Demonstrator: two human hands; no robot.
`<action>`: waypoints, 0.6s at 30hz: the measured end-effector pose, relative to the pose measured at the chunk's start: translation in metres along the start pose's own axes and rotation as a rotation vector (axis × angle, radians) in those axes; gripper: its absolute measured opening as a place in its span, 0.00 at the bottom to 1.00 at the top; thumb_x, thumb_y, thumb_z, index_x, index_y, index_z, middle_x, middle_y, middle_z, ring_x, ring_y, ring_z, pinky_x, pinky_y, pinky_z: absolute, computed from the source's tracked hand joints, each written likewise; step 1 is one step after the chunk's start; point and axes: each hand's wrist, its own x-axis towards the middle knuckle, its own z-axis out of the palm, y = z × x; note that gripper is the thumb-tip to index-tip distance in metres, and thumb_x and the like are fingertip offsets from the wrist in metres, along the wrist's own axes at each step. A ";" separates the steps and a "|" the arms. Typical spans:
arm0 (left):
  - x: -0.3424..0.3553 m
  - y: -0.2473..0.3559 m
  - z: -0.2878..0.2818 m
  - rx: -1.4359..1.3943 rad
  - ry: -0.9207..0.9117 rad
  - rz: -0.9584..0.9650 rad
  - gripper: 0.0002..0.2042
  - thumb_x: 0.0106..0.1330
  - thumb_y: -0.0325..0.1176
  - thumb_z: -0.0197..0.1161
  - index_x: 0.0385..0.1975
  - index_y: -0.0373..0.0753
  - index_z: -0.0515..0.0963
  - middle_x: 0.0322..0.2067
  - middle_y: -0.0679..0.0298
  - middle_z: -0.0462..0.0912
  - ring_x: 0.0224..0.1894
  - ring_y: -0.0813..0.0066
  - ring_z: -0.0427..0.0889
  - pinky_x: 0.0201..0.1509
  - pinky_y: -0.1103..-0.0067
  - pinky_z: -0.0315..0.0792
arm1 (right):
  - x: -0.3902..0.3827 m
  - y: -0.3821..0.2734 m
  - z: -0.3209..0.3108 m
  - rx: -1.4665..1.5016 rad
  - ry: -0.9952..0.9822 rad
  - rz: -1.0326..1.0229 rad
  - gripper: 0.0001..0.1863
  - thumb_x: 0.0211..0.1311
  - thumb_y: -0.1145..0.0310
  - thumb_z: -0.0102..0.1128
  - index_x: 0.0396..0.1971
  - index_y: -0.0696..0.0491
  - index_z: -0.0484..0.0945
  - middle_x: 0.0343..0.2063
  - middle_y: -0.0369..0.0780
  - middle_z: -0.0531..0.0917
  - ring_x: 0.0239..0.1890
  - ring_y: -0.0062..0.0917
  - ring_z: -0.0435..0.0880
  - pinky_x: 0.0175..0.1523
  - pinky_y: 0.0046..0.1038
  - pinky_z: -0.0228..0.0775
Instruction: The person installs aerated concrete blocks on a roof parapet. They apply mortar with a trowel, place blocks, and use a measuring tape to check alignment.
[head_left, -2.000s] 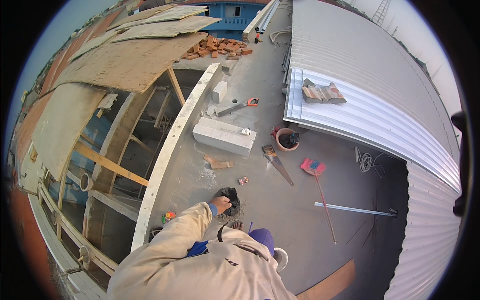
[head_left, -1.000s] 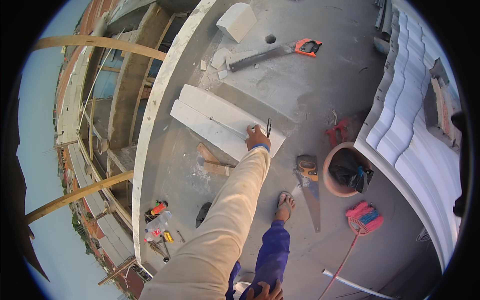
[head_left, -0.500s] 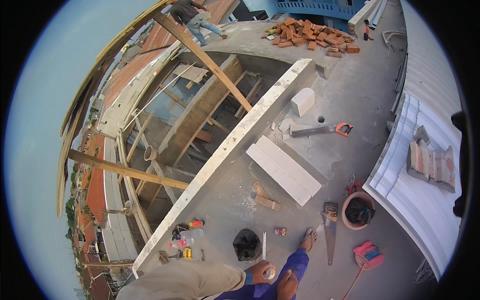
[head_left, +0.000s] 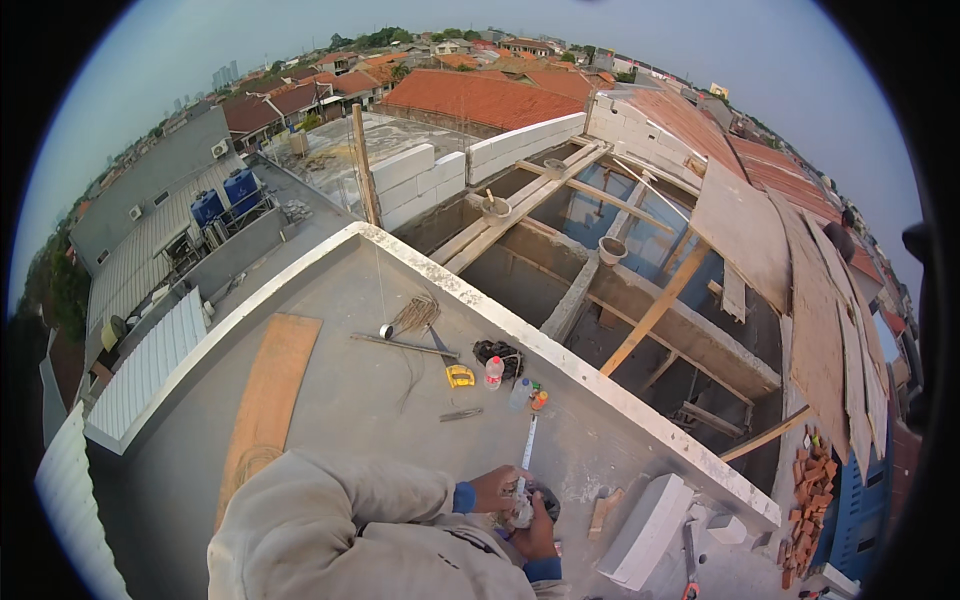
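Note:
My left hand (head_left: 492, 490) and my right hand (head_left: 536, 533) come together low in the view, in front of my body. Both close around a clear, crumpled-looking plastic thing (head_left: 522, 514); its exact kind is hard to make out. Just beyond them, a white measuring strip (head_left: 528, 442) lies on the floor, its near end by my left fingers. A black plastic-lined bucket (head_left: 548, 497) shows partly behind my right hand, which hides most of it.
Bottles (head_left: 494, 372), a yellow tape measure (head_left: 460, 376) and a coil of wire (head_left: 416, 313) lie near the low wall (head_left: 560, 355). Beyond that wall are open pits crossed by planks (head_left: 520, 215). White blocks (head_left: 648, 530), a handsaw (head_left: 690, 565) and bricks (head_left: 812, 500) are to the right; a board (head_left: 270, 390) lies left.
My view has swung left and up, bringing rooftops and the wall corner into sight. My right hand, earlier apart near my knee, has joined my left at the plastic thing.

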 end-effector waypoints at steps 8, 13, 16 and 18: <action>-0.010 -0.034 -0.094 -0.120 0.154 -0.231 0.18 0.66 0.47 0.69 0.40 0.35 0.84 0.31 0.61 0.86 0.32 0.73 0.83 0.40 0.74 0.77 | 0.053 -0.010 0.103 -0.655 -0.033 0.116 0.30 0.68 0.62 0.49 0.69 0.55 0.65 0.38 0.37 0.83 0.34 0.21 0.83 0.34 0.24 0.77; 0.021 -0.041 -0.178 -0.017 0.331 -0.270 0.17 0.67 0.46 0.67 0.32 0.35 0.86 0.23 0.62 0.84 0.26 0.76 0.81 0.34 0.75 0.74 | 0.131 -0.026 0.139 -0.719 -0.088 0.254 0.26 0.70 0.64 0.49 0.67 0.54 0.68 0.34 0.36 0.83 0.33 0.18 0.81 0.32 0.24 0.75; 0.068 -0.033 -0.295 -0.220 0.640 -0.302 0.16 0.67 0.42 0.68 0.30 0.33 0.84 0.22 0.65 0.83 0.24 0.78 0.79 0.31 0.77 0.73 | 0.200 -0.055 0.145 -0.933 -0.125 0.301 0.21 0.74 0.63 0.49 0.61 0.55 0.73 0.32 0.36 0.83 0.32 0.17 0.80 0.35 0.23 0.74; 0.095 -0.025 -0.410 -0.396 0.825 -0.310 0.13 0.67 0.38 0.70 0.27 0.34 0.82 0.22 0.67 0.81 0.22 0.80 0.77 0.28 0.81 0.71 | 0.236 -0.074 0.141 -1.019 -0.118 0.290 0.17 0.75 0.61 0.52 0.52 0.57 0.79 0.33 0.36 0.83 0.33 0.19 0.81 0.43 0.25 0.74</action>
